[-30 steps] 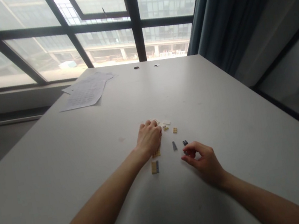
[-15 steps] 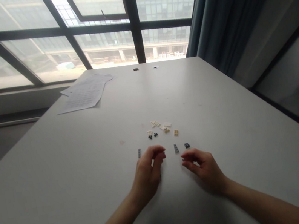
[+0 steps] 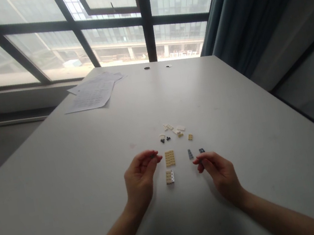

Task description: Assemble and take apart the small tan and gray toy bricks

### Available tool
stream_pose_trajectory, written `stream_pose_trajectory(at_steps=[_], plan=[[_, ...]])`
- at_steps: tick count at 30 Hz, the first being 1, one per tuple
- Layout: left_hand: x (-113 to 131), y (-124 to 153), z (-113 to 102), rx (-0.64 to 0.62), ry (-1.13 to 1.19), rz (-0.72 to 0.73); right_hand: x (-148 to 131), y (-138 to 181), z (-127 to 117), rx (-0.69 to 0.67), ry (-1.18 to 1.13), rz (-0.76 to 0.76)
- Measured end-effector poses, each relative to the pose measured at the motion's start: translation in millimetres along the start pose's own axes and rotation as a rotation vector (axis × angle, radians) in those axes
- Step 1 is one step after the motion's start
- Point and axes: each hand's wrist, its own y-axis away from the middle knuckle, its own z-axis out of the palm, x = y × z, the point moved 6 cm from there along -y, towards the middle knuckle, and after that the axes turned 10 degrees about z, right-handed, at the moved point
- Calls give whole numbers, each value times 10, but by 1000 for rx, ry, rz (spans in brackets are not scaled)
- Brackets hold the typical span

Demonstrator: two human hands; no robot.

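Note:
My left hand (image 3: pixel 139 178) is closed in a pinch on a small dark grey LEGO piece (image 3: pixel 152 156), mostly covered by the fingers. To its right lie a tan plate (image 3: pixel 170 158) and, nearer me, a tan brick assembly (image 3: pixel 169 177) with a pale, shiny side. My right hand (image 3: pixel 218 169) pinches a small dark piece (image 3: pixel 201 162), also largely hidden. Just beyond its fingertips are a grey wedge-shaped plate (image 3: pixel 190 154) and a dark grey studded piece (image 3: pixel 201 150), partly behind the fingers.
Farther out is a loose group of small pieces: white plates (image 3: pixel 180 128), black pieces (image 3: pixel 168 138) and a tan square plate (image 3: pixel 190 137). Printed papers (image 3: pixel 90 96) lie at the white table's (image 3: pixel 65 181) far left. Windows and a dark curtain (image 3: pixel 221 34) stand beyond.
My left hand has moved left to where the grey strip lay, uncovering the tan plate and tan assembly. My right hand has shifted slightly right. The view has turned a little.

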Motion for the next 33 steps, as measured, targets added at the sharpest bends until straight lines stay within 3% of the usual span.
stream_pose_trajectory(at_steps=[7,15,33], plan=[[-5,44,54,-41,-1,-63,30,1,-32,3,-27,74],[6,68,66,-69,65,-32,68,21,-5,-28,-59,96],[97,67,99,-100,96,-45,60,68,78,-154,-119,61]])
